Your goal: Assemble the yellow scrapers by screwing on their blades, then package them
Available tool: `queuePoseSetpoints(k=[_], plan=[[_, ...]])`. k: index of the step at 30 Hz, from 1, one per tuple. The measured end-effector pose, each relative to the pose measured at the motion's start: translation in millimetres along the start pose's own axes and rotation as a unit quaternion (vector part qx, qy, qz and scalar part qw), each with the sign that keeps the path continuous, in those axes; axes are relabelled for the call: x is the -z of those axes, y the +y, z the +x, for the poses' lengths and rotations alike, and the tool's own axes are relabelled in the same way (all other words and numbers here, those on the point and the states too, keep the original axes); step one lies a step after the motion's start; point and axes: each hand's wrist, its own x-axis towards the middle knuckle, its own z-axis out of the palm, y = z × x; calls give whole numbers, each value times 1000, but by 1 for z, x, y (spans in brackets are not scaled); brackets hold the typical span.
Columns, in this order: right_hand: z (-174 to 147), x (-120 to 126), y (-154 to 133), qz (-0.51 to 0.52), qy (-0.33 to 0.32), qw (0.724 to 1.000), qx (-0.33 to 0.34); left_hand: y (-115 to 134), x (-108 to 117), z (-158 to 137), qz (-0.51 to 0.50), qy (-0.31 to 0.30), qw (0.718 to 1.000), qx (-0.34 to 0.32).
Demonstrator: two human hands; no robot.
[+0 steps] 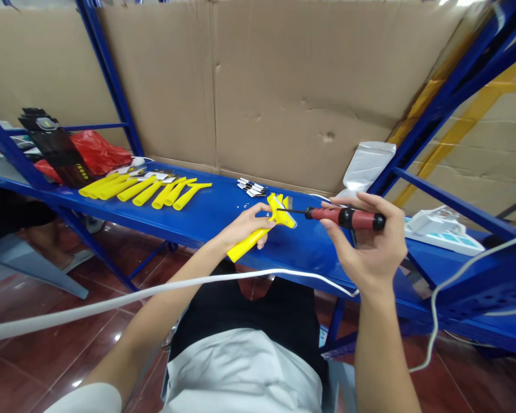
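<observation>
Gripped in my left hand is a yellow scraper, its handle pointing down toward me and its wide head tilted to the upper right. My right hand is closed round the red and black handle of a screwdriver. The screwdriver lies almost level, and its thin shaft reaches left to the scraper's head. I cannot tell whether the tip sits in a screw. Just behind the scraper lie several small black-and-white pieces, with tiny bits like screws beside them.
Several yellow scrapers lie in a row on the blue table to the left. Beyond them are a red plastic bag and a black box. A white cable crosses before me. Cardboard stands behind.
</observation>
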Motion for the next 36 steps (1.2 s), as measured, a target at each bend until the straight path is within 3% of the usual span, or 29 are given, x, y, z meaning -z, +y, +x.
queuePoseSetpoints(k=[4, 9, 14, 19, 24, 32, 36], plan=[[0, 0, 0, -45, 31, 998, 20, 1, -1, -1, 8, 2, 1000, 6], [0, 0, 1, 27, -36, 999, -19, 2, -1, -1, 4, 9, 1000, 3], [-1, -3, 4, -35, 48, 998, 22, 2, -1, -1, 14, -8, 1000, -1], [0, -4, -1, 59, -42, 997, -31, 3, -2, -2, 10, 13, 1000, 1], [-4, -2, 3, -42, 21, 999, -1, 3, -1, -1, 16, 3, 1000, 3], [1, 3, -1, 42, -48, 998, -17, 3, -1, 0, 6, 11, 1000, 1], [-1, 6, 1, -46, -10, 999, 17, 3, -1, 0, 8, 14, 1000, 2]])
